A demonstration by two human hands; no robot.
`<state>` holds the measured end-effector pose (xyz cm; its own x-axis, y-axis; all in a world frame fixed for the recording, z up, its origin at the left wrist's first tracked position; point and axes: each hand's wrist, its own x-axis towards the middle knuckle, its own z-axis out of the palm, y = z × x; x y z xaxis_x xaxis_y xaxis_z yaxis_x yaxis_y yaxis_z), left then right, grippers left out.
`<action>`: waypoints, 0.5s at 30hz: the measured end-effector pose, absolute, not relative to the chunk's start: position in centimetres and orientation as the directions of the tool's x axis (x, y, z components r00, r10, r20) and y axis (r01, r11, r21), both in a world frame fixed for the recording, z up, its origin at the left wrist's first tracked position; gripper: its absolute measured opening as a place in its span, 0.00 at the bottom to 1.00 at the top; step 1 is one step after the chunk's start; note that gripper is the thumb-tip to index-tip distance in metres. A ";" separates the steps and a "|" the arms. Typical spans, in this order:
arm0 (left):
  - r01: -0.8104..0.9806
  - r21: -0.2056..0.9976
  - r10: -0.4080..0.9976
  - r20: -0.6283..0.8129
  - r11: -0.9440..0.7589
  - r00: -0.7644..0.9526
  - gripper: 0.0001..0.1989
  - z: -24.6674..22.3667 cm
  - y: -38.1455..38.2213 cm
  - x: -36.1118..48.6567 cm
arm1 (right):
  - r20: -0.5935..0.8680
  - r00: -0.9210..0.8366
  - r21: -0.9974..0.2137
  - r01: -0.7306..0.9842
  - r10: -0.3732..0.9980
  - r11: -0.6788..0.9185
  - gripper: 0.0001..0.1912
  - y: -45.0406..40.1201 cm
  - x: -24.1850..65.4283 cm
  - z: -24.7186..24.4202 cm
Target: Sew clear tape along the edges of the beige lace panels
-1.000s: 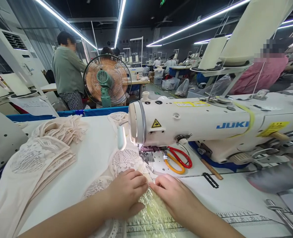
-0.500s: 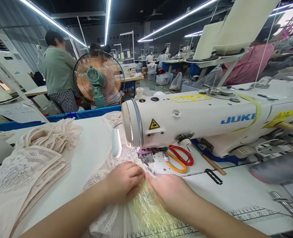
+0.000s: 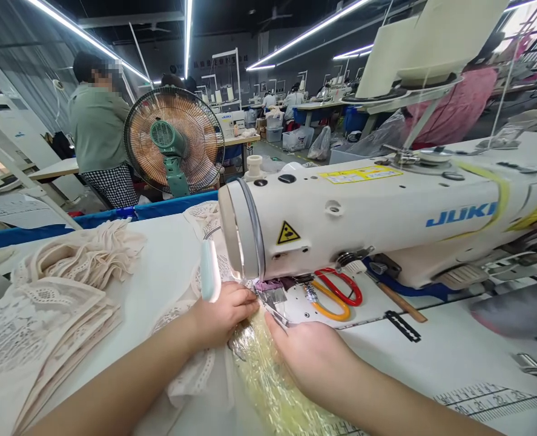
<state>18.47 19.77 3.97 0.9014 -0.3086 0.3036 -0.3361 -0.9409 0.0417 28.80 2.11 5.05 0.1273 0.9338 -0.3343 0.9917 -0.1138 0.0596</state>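
Observation:
A white sewing machine [image 3: 322,212] reaches in from the right, its needle area just beyond my hands. My left hand [image 3: 225,312] presses on pale lace fabric [image 3: 200,369] beside the needle, its fingers together near the fabric edge. My right hand [image 3: 309,351] lies to the right of a crinkled, shiny yellowish strip [image 3: 266,375], thumb side against it and the fingers mostly hidden beneath. The strip runs from the needle area toward me between both hands. Whether the right fingers grip it cannot be made out.
Scissors with red and orange handles [image 3: 341,293], a wooden-handled tool [image 3: 399,301] and a black blade [image 3: 403,327] lie right of the needle. Stacked lace pieces [image 3: 45,327] are on the left. Beyond the table stand a fan [image 3: 175,142] and a person [image 3: 100,127].
My left hand has moved forward, nearer the needle. More of the yellowish strip shows between my hands. The view has shifted slightly, and my right hand is nearly in place.

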 end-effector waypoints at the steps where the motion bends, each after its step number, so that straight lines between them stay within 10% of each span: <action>1: -0.334 0.026 -0.311 0.302 -0.942 0.901 0.15 4.0 20.0 18.6 | -0.331 0.127 0.059 0.992 0.935 -0.114 0.45 2.1 28.8 4.9; 9: -0.262 -0.015 -0.256 0.278 -0.965 0.926 0.17 3.5 21.5 18.9 | -0.330 0.114 0.063 0.993 0.937 -0.099 0.44 2.0 28.9 4.7; 15: 0.067 0.236 0.112 0.181 -0.969 0.977 0.15 4.2 21.5 18.8 | -0.323 0.118 0.047 0.993 0.939 -0.109 0.44 1.5 28.9 5.0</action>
<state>18.77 21.47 4.22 0.9770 0.1121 0.1815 0.0674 -0.9694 0.2359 28.92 1.54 4.99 0.1184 0.9388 -0.3234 0.9929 -0.1090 0.0473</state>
